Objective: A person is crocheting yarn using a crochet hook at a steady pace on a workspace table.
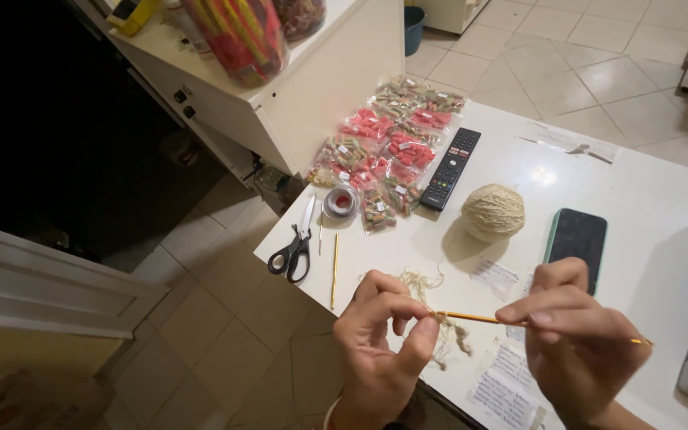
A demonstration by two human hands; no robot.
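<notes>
My left hand (380,342) pinches a small knot of beige yarn (443,318) at the tip of a thin yellow crochet hook (479,318). My right hand (579,338) grips the hook's shaft, whose far end sticks out to the right. Loose beige strands (422,283) trail over the white table (654,191) toward a round ball of yarn (493,211) lying behind my hands.
Black-handled scissors (295,247), a second yellow hook (334,271) and a tape roll (341,202) lie at left. Several packets of small coloured items (388,147), a black remote (451,168), a dark phone (576,243) and paper slips (511,382) lie on the table. A white counter with jars (240,36) stands behind.
</notes>
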